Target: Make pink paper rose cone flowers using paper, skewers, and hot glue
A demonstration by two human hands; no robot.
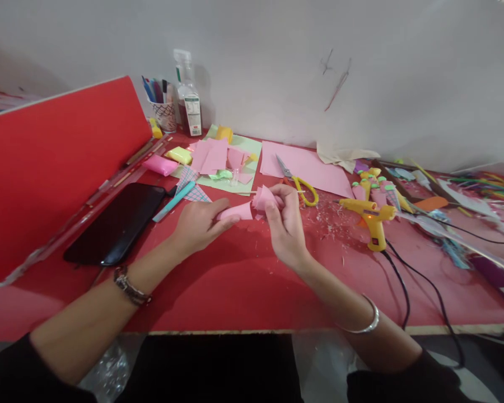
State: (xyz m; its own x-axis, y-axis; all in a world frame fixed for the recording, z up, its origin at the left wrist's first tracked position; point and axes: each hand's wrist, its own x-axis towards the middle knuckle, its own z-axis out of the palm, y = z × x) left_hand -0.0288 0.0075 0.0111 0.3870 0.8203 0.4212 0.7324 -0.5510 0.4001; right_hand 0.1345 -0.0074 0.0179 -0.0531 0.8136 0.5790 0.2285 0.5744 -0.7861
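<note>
Between thumb and fingers my left hand [199, 224] pinches a pink paper cone [240, 212], its wide end turned to the right. My right hand [289, 224] is closed round a pink paper flower [264, 200] made of layered petals, close to the cone's wide end but apart from it. A thin stick shows on both sides of the flower; whether it runs through the flower is hidden. Just behind my right hand lie scissors [306, 193] with yellow and red handles. A pale blue strip [174, 201] lies left of my left hand.
A yellow hot glue gun [373, 219] stands at the right, its black cord running off the front edge. A black phone [117, 224] lies left. Behind are pink paper pieces [210, 155], a pink sheet [308, 170], a glass bottle [190, 101] and a pen cup [164, 115].
</note>
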